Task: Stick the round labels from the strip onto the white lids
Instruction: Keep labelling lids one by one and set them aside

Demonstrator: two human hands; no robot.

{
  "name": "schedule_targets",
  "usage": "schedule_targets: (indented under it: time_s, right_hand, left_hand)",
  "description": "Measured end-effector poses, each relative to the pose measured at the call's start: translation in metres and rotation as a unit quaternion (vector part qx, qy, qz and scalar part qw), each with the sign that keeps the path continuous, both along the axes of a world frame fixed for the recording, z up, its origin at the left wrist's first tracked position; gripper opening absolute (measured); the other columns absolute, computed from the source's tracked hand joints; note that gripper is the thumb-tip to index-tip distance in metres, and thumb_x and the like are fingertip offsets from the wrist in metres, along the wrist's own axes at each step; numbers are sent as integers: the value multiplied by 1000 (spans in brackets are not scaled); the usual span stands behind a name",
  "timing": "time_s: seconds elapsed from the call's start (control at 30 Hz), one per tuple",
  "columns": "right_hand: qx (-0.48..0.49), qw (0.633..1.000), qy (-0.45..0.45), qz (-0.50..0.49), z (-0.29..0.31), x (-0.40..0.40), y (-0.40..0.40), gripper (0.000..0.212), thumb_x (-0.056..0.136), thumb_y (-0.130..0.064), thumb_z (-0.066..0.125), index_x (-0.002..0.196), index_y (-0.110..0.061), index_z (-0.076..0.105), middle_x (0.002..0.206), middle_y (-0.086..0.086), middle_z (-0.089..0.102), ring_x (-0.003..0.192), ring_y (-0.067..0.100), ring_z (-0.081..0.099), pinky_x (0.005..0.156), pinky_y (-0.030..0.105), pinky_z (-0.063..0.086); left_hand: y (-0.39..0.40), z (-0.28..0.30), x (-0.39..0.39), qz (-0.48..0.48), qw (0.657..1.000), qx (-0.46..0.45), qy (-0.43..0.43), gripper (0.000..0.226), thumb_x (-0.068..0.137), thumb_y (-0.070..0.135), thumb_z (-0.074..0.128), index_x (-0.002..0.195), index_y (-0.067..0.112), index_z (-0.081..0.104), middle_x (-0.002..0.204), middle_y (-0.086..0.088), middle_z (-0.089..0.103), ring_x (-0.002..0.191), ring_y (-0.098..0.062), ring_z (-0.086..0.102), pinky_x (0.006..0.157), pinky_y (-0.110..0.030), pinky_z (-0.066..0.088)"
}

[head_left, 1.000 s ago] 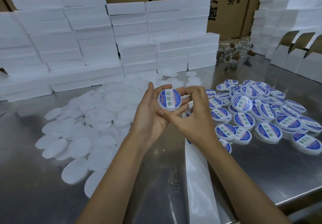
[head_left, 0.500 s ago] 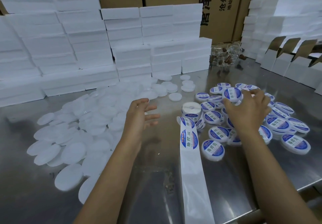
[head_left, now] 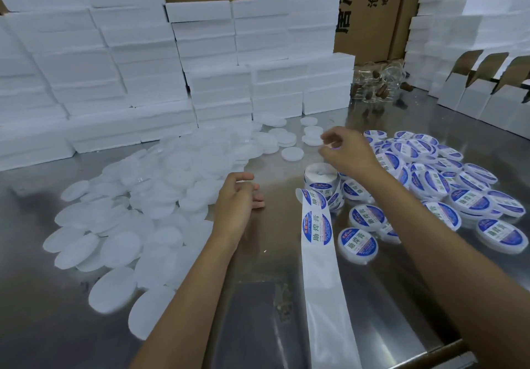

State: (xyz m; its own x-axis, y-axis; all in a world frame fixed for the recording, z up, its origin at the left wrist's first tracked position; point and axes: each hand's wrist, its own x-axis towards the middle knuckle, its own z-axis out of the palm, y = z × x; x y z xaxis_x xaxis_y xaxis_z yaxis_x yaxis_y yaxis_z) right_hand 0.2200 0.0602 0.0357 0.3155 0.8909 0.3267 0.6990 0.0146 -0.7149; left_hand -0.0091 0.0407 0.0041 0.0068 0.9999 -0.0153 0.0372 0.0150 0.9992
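Left hand [head_left: 236, 200] is held just above the table [head_left: 258, 297], fingers loosely curled, nothing gripped. Right hand [head_left: 348, 150] is raised over the roll [head_left: 321, 175], thumb and fingertips drawn together; a bit of blue shows under them, but whether a label is pinched cannot be told. Strip [head_left: 321, 254] is run from the roll toward the near edge, two labels [head_left: 317, 226] seen on it, bare backing below. Blank lids [head_left: 137, 196] are piled left. Labelled lids [head_left: 436, 185] are heaped right. White boxes [head_left: 114, 67] are stacked behind.
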Motion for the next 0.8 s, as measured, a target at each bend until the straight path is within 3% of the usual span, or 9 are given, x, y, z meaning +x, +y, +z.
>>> schedule_targets:
  time_s: [0.17,0.3,0.43,0.53,0.63,0.8]
  right_hand:
    - [-135,986,-65,72,-1,-8,64,46,85,-23,76,126,-9,61,129,6,60,112,19,57,86,24,39]
    - [-213,967,-100,96,-5,-9,96,52,79,-31,83,121,-8,62,119,6,60,111,23,57,83,27,42]
    - [-182,972,-121,88,-11,-7,109,41,75,-29,84,105,-10,65,111,5,64,96,20,57,76,28,42]
    - [-161,976,-111,98,-8,-10,107,45,73,-27,86,108,-11,62,112,4,62,102,21,58,79,29,44]
    - [-106,981,-97,133,7,-24,93,44,71,-26,87,103,-16,59,111,-1,61,101,20,59,77,27,43]
    - [-70,964,-67,248,36,-58,43,47,70,-27,89,105,-21,57,111,-7,63,102,15,63,86,30,51]
  left_hand:
    - [13,-10,7,32,998,31,47,24,98,3,41,102,17,59,97,-8,67,66,-19,64,56,-24,54]
    - [24,-14,9,45,996,47,66,24,98,5,40,97,21,59,91,-6,67,52,-11,60,48,-22,51]
    - [28,-16,9,43,996,47,63,25,99,7,40,95,23,59,86,-3,66,47,-7,59,45,-22,50]
    - [27,-15,7,35,997,50,55,25,98,6,42,95,23,60,86,-3,66,47,-10,59,45,-22,50]
    - [24,-11,4,28,998,45,29,22,99,5,43,97,20,60,86,-4,67,52,-16,64,49,-31,56]
    - [14,10,4,-16,988,-28,-149,16,105,27,51,111,15,59,108,-18,70,80,-31,76,62,-36,63]
